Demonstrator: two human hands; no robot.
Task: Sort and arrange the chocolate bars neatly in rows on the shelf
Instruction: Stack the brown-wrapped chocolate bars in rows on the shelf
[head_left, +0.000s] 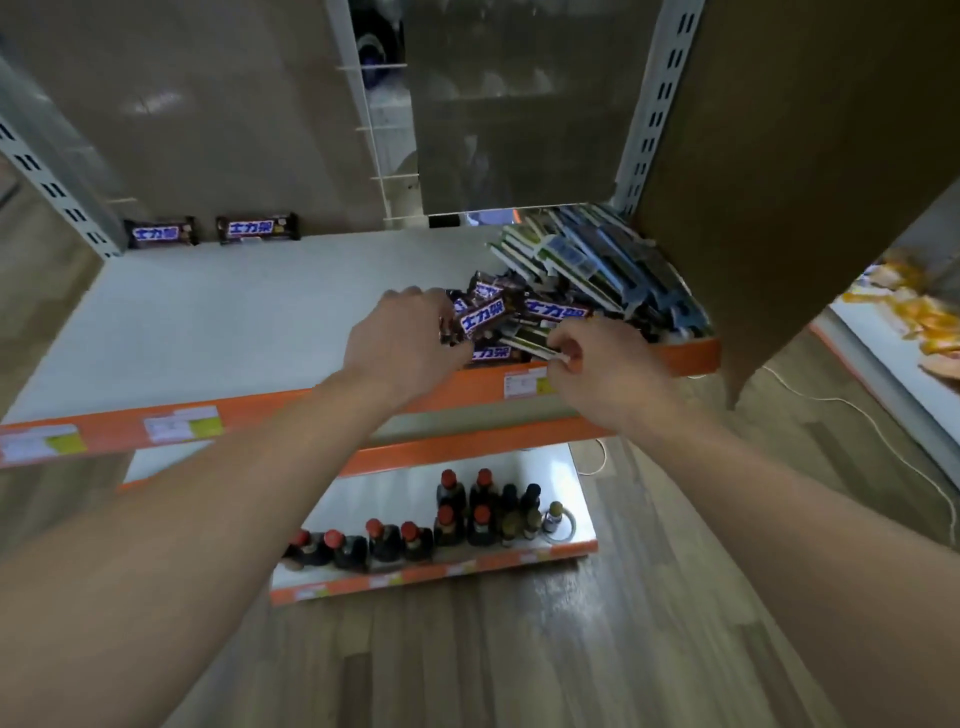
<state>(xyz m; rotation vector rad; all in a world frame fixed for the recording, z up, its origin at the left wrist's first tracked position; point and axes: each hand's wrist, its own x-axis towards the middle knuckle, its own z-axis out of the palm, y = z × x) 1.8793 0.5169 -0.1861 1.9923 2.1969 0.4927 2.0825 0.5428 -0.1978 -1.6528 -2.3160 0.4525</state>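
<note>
1. While I watch the head-camera feed, the left hand (400, 338) reaches over the orange front rail (291, 410) of the white shelf (234, 322). Its fingers are curled round a brown chocolate bar (480, 317) with blue-and-white lettering, held at the left edge of the heap.
2. The right hand (597, 374) sits just right of it, close above the rail. I see its thumb and forefinger bent in, pinching the near end of a flat green-and-white bar (527, 340).
3. A jumbled pile of brown bars (556, 310) lies at the near right of the shelf, between the two hands and up against the rail.
4. Behind that pile, at the far right, flat blue and green bars (597, 260) lean in a loose stack beside a tall cardboard panel (805, 156).
5. At the far left, along the back wall, a first sorted bar (161, 232) and a second sorted bar (258, 227) lie flat side by side with a gap between them, well apart from the pile.
6. Price labels (184, 423) are stuck on the rail at the near left.
7. On the lower shelf (519, 558) I make out dark bottles (457, 514), most with red caps, standing in short rows.
8. A white cord (857, 415) trails over the wooden floor at the right, and blurred orange packets (914, 312) lie on the neighbouring shelf.
</note>
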